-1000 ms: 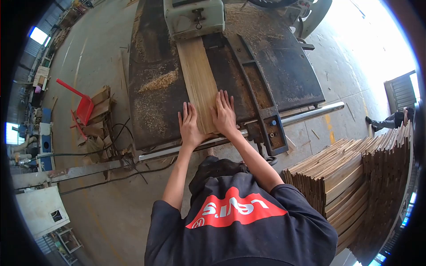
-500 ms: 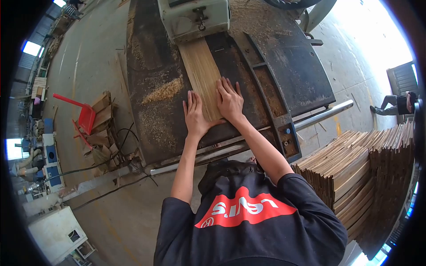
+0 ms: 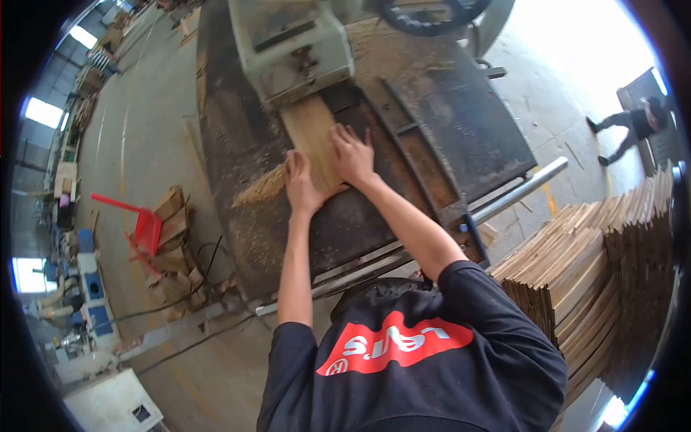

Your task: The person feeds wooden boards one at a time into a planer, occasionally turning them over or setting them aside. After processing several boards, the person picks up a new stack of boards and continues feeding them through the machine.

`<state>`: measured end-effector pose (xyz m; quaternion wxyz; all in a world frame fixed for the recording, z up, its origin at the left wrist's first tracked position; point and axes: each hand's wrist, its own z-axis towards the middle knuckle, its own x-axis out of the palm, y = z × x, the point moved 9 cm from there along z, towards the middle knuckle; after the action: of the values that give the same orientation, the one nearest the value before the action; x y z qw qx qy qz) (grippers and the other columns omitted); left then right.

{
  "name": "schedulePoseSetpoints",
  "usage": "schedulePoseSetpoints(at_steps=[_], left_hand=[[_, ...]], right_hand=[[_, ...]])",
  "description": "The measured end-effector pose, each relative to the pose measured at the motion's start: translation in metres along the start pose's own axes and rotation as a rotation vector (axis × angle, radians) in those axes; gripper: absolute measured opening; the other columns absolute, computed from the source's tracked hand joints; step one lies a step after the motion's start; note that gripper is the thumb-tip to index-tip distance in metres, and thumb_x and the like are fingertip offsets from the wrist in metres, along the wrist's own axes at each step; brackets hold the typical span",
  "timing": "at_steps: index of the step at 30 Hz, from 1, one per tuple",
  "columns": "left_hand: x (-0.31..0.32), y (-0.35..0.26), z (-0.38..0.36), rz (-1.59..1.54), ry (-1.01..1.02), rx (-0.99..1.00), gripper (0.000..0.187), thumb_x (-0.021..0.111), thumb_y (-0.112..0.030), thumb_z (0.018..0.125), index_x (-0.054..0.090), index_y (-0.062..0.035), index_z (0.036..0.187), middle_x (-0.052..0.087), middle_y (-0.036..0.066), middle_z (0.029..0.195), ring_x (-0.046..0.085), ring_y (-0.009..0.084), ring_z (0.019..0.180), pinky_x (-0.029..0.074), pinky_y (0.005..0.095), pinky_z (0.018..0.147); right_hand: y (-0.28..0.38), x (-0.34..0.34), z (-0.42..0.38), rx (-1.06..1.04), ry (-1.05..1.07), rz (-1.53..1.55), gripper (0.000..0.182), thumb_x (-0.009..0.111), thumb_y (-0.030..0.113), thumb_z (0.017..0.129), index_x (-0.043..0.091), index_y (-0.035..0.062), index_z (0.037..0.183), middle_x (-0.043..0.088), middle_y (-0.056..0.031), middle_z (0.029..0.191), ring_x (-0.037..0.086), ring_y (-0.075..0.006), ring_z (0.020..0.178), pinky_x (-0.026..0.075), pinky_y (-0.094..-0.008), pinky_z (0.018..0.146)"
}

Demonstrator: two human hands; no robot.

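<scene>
A flat wooden board (image 3: pixel 309 133) lies on the dark, dusty machine table, its far end hidden under the pale machine head (image 3: pixel 299 68). My left hand (image 3: pixel 304 189) is at the board's near left corner, fingers stretched along the left edge and thumb across the near end. On the right edge rests my right hand (image 3: pixel 353 157), its fingers extended and slightly spread over the wood. Both hands touch the board from outside, open rather than wrapped round it. The blade or cutter is out of sight.
Sawdust (image 3: pixel 259 187) is heaped left of the board. A metal guide frame (image 3: pixel 417 155) runs along the right, near a handwheel (image 3: pixel 432 14). Stacked boards (image 3: pixel 561 252) stand at right; a red dustpan (image 3: pixel 147 230) and scrap wood lie left. Another person (image 3: pixel 633 126) walks far right.
The board has slid forward under the machine head, and both hands have moved forward with it. The view has shifted a little. The person at far right has changed stride.
</scene>
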<state>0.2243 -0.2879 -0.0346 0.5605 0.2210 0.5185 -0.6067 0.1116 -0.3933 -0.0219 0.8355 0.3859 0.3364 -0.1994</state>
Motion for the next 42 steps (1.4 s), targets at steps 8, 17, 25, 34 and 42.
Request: schedulePoseSetpoints(at_steps=[8, 17, 25, 34, 42], left_hand=[[-0.009, 0.004, 0.023, -0.160, -0.216, 0.090, 0.120, 0.095, -0.057, 0.062, 0.044, 0.0048, 0.151, 0.048, 0.032, 0.151, 0.039, 0.0497, 0.144, 0.034, 0.0546, 0.117], [0.011, 0.019, 0.027, 0.092, 0.052, -0.144, 0.106, 0.067, -0.065, 0.092, 0.032, 0.0099, 0.157, 0.036, 0.029, 0.162, 0.028, 0.0413, 0.155, 0.026, 0.0505, 0.125], [0.006, 0.037, -0.004, 0.384, -0.111, 0.227, 0.085, 0.057, -0.060, 0.100, 0.039, 0.0078, 0.147, 0.046, 0.026, 0.148, 0.039, 0.0402, 0.141, 0.030, 0.0486, 0.119], [0.052, -0.080, -0.251, 0.181, 0.110, 0.664, 0.063, 0.059, -0.059, 0.099, 0.048, 0.0004, 0.117, 0.049, 0.015, 0.115, 0.042, 0.0341, 0.107, 0.035, 0.0471, 0.095], [0.131, -0.154, -0.491, 0.007, 0.741, 0.562, 0.053, 0.061, -0.058, 0.098, 0.056, -0.0068, 0.087, 0.052, 0.004, 0.083, 0.045, 0.0283, 0.074, 0.039, 0.0456, 0.071]], right_hand=[[-0.002, -0.110, -0.108, -0.154, 0.063, 0.193, 0.052, 0.069, 0.020, 0.094, 0.056, -0.0020, 0.139, 0.056, -0.0241, 0.145, 0.045, -0.0426, 0.144, 0.038, -0.0529, 0.118], [-0.029, -0.265, -0.307, 0.351, -0.035, 0.127, 0.031, 0.071, 0.011, 0.094, 0.073, 0.0128, 0.126, 0.079, -0.0091, 0.094, 0.077, -0.0253, 0.081, 0.061, -0.0359, 0.071], [-0.080, -0.313, -0.507, 1.082, -0.256, -0.001, 0.033, 0.067, 0.032, 0.098, 0.074, 0.0140, 0.125, 0.078, -0.0134, 0.106, 0.076, -0.0284, 0.098, 0.060, -0.0411, 0.089], [0.030, -0.141, -1.041, 2.399, -1.347, 0.741, 0.030, 0.062, 0.041, 0.100, 0.070, 0.0179, 0.118, 0.071, -0.0044, 0.084, 0.066, -0.0180, 0.065, 0.049, -0.0358, 0.056], [0.061, -0.100, -1.157, 1.821, -0.286, 0.473, 0.034, 0.068, 0.039, 0.093, 0.079, 0.0069, 0.092, 0.077, -0.0080, 0.089, 0.074, -0.0218, 0.074, 0.057, -0.0384, 0.060]])
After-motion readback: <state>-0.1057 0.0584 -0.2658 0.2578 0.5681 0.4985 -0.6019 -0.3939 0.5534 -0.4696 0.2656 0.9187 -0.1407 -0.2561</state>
